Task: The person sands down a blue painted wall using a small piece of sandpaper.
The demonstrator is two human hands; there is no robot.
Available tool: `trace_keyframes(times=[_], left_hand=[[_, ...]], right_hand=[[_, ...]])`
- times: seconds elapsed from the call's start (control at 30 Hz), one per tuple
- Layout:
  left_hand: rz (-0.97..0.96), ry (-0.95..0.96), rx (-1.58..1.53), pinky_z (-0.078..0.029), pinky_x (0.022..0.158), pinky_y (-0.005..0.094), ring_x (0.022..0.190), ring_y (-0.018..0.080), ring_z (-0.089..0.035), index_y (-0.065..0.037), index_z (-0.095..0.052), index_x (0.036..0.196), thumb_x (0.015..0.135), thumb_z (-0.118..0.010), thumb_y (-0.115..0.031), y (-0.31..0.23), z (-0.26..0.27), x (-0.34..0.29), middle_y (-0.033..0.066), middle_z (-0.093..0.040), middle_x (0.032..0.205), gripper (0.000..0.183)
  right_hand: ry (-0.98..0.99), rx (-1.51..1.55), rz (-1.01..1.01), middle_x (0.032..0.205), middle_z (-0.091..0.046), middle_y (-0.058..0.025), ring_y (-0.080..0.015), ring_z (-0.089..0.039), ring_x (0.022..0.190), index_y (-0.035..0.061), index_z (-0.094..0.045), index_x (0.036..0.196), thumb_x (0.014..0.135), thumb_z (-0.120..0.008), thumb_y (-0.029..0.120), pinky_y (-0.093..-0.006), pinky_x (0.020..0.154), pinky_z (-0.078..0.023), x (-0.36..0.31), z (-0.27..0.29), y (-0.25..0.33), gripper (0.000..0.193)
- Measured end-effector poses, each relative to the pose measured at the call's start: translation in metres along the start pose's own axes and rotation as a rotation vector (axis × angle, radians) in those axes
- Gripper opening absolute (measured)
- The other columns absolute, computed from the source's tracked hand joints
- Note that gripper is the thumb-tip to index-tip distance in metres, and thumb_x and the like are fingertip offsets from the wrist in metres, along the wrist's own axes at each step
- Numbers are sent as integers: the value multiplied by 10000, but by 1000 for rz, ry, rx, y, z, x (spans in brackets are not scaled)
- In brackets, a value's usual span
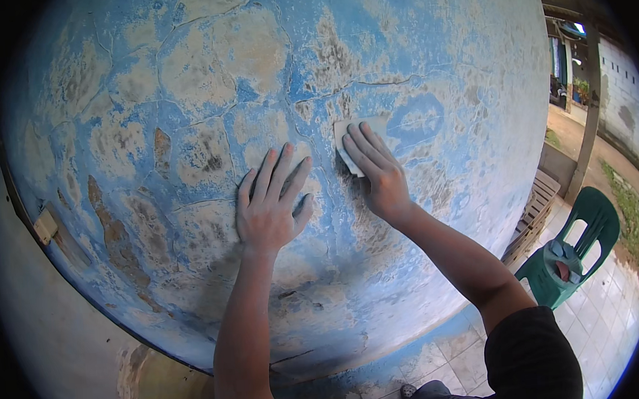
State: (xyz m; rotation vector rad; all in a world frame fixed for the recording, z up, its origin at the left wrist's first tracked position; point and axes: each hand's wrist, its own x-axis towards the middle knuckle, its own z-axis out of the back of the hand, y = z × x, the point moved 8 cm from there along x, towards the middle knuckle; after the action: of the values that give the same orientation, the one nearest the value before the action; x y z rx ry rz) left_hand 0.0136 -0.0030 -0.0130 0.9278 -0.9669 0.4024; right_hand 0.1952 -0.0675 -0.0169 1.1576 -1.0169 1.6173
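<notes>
In front of me stands a wall with worn blue paint, pale bare patches, dark stains and several cracks. My right hand presses a pale, folded-looking sheet of sandpaper flat against it, fingers together over the sheet. Just right of that sheet is a darker blue oval patch. Lower and to the left, my left hand rests on the wall with its fingers spread and nothing in it. Pale dust coats both hands. The sheet's underside is hidden.
A green plastic chair stands at the right on the tiled floor, with a crumpled greyish-blue item on its seat. Behind it are a slatted brown piece and a post. A small pale box sits at the wall's left edge.
</notes>
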Motion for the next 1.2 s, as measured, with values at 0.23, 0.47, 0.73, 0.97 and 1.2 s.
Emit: trace_keyframes(times=[0.23,0.47,0.73,0.97,1.2], left_hand=[[23,3,-25,-324,1211,455,1502,259,-468,-314,-597,1543,904,-750,-433,3,-7,-4,37,-492,1662,668],[33,27,15,-321,1217,478,1517,264,-443,-322,-591,1547,886,-763,-458,-1,-7,-1,35,-478,1669,696],[36,37,16,-319,1216,489,1527,276,-428,-308,-591,1546,878,-768,-466,-4,-7,-2,43,-475,1669,709],[53,29,34,-314,1216,492,1536,277,-416,-306,-587,1551,888,-765,-467,-1,-9,-4,48,-466,1675,705],[53,41,41,-299,1226,494,1544,271,-405,-308,-569,1567,893,-761,-468,-4,-9,-5,48,-458,1681,718]], right_hand=[[127,-45,147,1575,-573,-123,-324,-479,1511,37,-625,1467,853,-657,-36,-502,1217,-442,-17,-3,-12,619],[138,82,124,1576,-567,-135,-337,-490,1501,37,-612,1479,854,-676,-1,-496,1222,-438,-37,-15,12,629],[-33,-7,-54,1569,-575,-136,-315,-500,1497,41,-607,1486,855,-679,-8,-495,1204,-455,-11,-1,-6,637],[9,-21,84,1573,-576,-122,-315,-493,1503,51,-613,1486,892,-621,-17,-485,1215,-447,-12,-4,-13,598],[83,61,86,1541,-606,-117,-316,-505,1493,34,-625,1465,869,-648,2,-486,1221,-441,-27,-11,12,597]])
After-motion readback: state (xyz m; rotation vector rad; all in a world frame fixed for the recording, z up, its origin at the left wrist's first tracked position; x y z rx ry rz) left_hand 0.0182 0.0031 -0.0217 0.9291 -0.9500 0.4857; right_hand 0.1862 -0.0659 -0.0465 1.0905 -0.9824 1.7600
